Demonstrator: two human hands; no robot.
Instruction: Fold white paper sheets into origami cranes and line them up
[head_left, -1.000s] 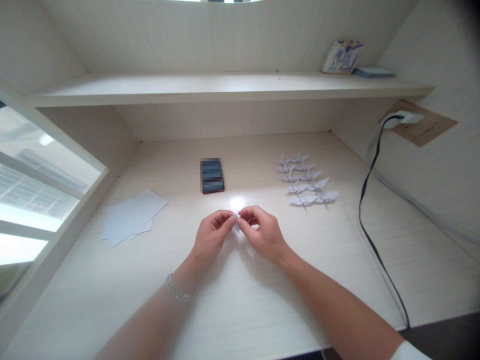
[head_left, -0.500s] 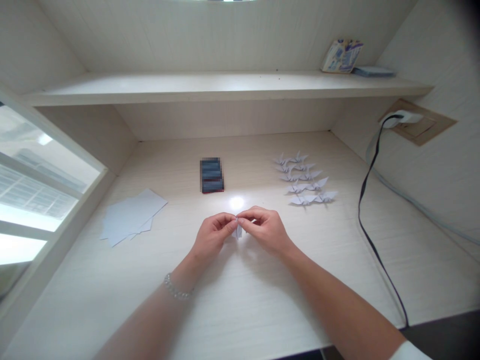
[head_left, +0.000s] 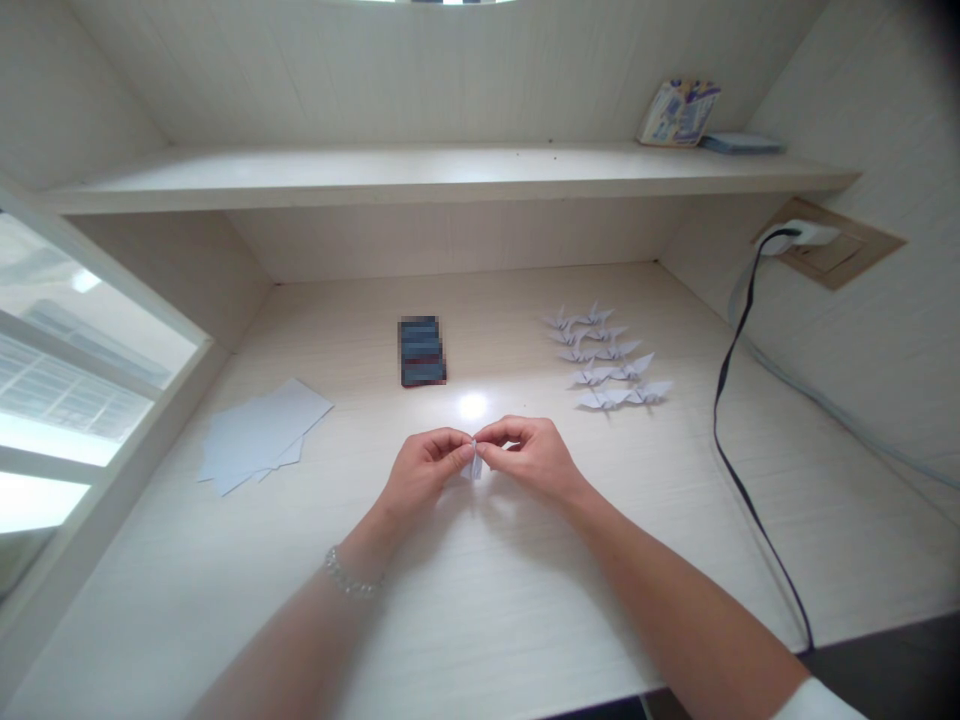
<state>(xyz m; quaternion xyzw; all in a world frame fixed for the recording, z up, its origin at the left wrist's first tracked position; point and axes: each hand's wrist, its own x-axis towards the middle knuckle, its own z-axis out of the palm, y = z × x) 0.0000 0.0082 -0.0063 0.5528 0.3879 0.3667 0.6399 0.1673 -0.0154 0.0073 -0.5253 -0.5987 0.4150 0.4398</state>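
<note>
A small folded piece of white paper (head_left: 475, 467) is held upright over the middle of the desk, most of it hidden by fingers. My left hand (head_left: 426, 470) pinches it from the left, thumb and forefinger closed on its top. From the right, my right hand (head_left: 531, 455) pinches the same paper, its fingertips meeting those of the left. Beyond my right hand, several white paper cranes (head_left: 611, 372) stand in two columns. Flat white paper sheets (head_left: 262, 435) lie overlapping to the left.
A dark blurred rectangular object (head_left: 422, 352) lies behind my hands. A black cable (head_left: 721, 400) runs from the wall socket (head_left: 832, 245) down the right side to the desk edge. The shelf (head_left: 450, 170) above holds a small printed box (head_left: 679, 112) and a flat bluish item (head_left: 742, 143).
The view has shifted very slightly. Both hands keep their pinch on the folded paper in nearly the same place, and the other objects have not moved.
</note>
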